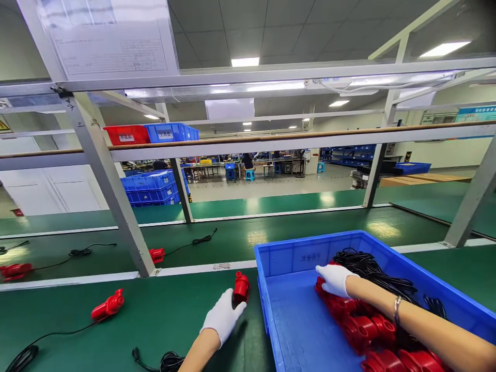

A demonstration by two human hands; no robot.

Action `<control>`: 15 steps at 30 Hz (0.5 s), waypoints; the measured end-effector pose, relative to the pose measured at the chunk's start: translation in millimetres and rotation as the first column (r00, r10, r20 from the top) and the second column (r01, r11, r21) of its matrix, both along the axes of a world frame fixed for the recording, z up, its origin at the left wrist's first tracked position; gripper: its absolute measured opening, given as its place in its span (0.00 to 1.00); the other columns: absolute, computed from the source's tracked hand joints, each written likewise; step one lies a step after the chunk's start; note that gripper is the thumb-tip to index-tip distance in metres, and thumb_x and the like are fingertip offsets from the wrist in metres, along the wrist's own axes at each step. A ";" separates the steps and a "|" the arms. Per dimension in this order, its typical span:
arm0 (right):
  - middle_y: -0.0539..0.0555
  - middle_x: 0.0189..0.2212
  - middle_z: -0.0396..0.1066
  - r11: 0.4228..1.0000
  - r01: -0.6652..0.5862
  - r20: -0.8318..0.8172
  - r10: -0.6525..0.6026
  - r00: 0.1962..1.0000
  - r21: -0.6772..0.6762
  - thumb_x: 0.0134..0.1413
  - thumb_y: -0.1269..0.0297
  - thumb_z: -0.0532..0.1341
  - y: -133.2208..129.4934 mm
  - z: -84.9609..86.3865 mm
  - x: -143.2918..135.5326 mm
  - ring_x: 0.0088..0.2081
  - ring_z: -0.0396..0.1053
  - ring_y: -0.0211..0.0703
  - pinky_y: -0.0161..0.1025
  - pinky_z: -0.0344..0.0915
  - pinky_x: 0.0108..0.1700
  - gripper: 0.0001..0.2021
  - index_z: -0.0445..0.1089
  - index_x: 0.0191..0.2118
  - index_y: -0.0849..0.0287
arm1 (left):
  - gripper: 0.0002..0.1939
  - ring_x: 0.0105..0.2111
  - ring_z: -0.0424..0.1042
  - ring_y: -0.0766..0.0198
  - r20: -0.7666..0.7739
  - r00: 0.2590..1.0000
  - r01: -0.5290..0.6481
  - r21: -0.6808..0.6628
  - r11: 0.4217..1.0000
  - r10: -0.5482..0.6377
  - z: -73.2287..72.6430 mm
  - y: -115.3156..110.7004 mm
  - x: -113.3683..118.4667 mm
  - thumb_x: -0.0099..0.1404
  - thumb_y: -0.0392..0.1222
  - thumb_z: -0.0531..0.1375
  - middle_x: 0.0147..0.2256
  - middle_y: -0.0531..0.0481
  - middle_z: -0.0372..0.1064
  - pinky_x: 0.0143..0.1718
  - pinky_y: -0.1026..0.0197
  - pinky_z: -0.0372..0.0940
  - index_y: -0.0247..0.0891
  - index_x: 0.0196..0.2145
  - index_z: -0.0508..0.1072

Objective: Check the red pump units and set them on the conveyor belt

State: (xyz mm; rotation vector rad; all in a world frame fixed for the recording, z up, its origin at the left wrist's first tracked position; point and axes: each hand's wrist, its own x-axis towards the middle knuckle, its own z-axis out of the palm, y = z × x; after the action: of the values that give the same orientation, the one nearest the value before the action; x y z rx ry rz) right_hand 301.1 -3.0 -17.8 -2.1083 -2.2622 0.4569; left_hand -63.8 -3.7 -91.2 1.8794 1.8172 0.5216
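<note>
Red units [382,360] part-fill our blue bin [294,320]; left of it, left hand [222,316] clamps another unit [241,287], more remain; right hand [336,280], we can't tell.

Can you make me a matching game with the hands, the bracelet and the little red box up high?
1. Left hand
2. Right hand
3. Bracelet
4. Little red box

A. Around the right forearm
B. Beside a small blue box
C. Reaching into the big blue tub
D. At a red part outside the tub

Pairs: 1-D, 2-C, 3-A, 4-B
</note>
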 end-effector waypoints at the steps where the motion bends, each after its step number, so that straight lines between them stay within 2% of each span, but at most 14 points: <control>1: 0.52 0.36 0.71 1.000 0.003 -0.037 -0.002 0.999 0.023 0.62 0.58 0.61 1.9 9.4 2.4 0.36 0.70 0.39 0.42 0.68 0.42 0.12 0.69 0.41 0.64 | 0.25 0.54 0.69 0.39 0.031 1.000 0.004 0.042 0.999 -0.005 8.1 -1.6 0.0 0.61 0.49 0.58 0.54 0.32 0.68 0.54 0.42 0.60 0.33 0.53 0.66; 3: 0.49 0.29 0.69 0.996 0.023 -0.142 -0.010 0.990 0.086 0.62 0.58 0.59 5.7 36.2 7.0 0.31 0.68 0.37 0.38 0.66 0.37 0.10 0.66 0.36 0.62 | 0.29 0.61 0.61 0.43 0.113 0.993 0.008 0.134 0.991 -0.024 29.5 -3.6 2.0 0.63 0.50 0.56 0.60 0.33 0.61 0.61 0.45 0.54 0.32 0.58 0.63; 5: 0.48 0.26 0.67 0.986 0.055 -0.275 -0.009 0.962 0.160 0.63 0.57 0.55 6.7 68.0 7.6 0.28 0.66 0.36 0.34 0.63 0.32 0.10 0.61 0.34 0.59 | 0.28 0.61 0.61 0.52 0.224 0.972 0.027 0.213 0.977 -0.076 54.6 -5.4 10.7 0.69 0.52 0.50 0.61 0.38 0.61 0.62 0.51 0.55 0.35 0.61 0.59; 7: 0.47 0.25 0.65 0.972 0.083 -0.393 0.009 0.919 0.218 0.63 0.55 0.52 3.4 95.7 1.4 0.27 0.64 0.36 0.32 0.61 0.29 0.12 0.58 0.32 0.57 | 0.27 0.61 0.62 0.58 0.355 0.921 0.053 0.296 0.954 -0.161 77.7 -9.6 29.4 0.72 0.55 0.45 0.62 0.43 0.60 0.61 0.56 0.57 0.41 0.62 0.56; 8: 0.46 0.25 0.64 0.966 0.093 -0.437 0.021 0.899 0.239 0.62 0.53 0.51 0.3 105.6 -4.4 0.27 0.63 0.35 0.32 0.60 0.28 0.13 0.57 0.32 0.56 | 0.27 0.61 0.61 0.55 0.537 0.806 0.051 0.354 0.934 -0.248 86.9 -12.9 42.6 0.71 0.56 0.48 0.63 0.41 0.59 0.62 0.54 0.57 0.40 0.62 0.57; 10: 0.45 0.23 0.61 0.957 0.111 -0.498 0.039 0.867 0.268 0.61 0.51 0.52 -8.2 115.9 -20.0 0.25 0.60 0.35 0.32 0.58 0.27 0.15 0.56 0.30 0.56 | 0.31 0.64 0.58 0.53 0.704 0.594 0.127 0.396 0.909 -0.389 99.1 -21.4 74.4 0.69 0.58 0.54 0.65 0.40 0.55 0.64 0.51 0.54 0.42 0.64 0.54; 13: 0.44 0.21 0.60 0.956 0.157 -0.651 0.045 0.758 0.248 0.58 0.48 0.55 -22.5 114.6 -47.0 0.23 0.58 0.34 0.32 0.56 0.26 0.17 0.56 0.29 0.56 | 0.44 0.64 0.56 0.50 0.816 0.405 0.224 0.350 0.910 -0.413 106.2 -33.7 122.9 0.64 0.62 0.60 0.67 0.35 0.47 0.64 0.50 0.54 0.39 0.66 0.46; 14: 0.44 0.20 0.59 0.961 0.172 -0.717 0.037 0.696 0.216 0.58 0.46 0.56 -26.7 112.8 -55.3 0.22 0.57 0.34 0.32 0.55 0.25 0.18 0.56 0.29 0.56 | 0.45 0.63 0.57 0.51 0.848 0.354 0.216 0.337 0.916 -0.395 107.9 -36.2 135.7 0.62 0.62 0.61 0.65 0.34 0.52 0.63 0.50 0.54 0.38 0.66 0.47; 15: 0.43 0.20 0.59 0.966 0.181 -0.777 0.029 0.629 0.183 0.58 0.44 0.56 -30.2 111.3 -62.5 0.22 0.55 0.33 0.31 0.54 0.24 0.19 0.57 0.29 0.56 | 0.40 0.62 0.60 0.52 0.876 0.300 0.199 0.330 0.923 -0.378 110.1 -37.5 145.8 0.64 0.62 0.59 0.63 0.36 0.57 0.63 0.51 0.54 0.38 0.64 0.51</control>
State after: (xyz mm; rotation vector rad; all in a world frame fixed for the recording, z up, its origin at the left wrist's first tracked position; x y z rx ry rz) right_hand 238.6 -33.3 93.5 -1.4388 -1.5965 0.8343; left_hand 82.0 -41.1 18.9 1.3785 0.6177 1.3035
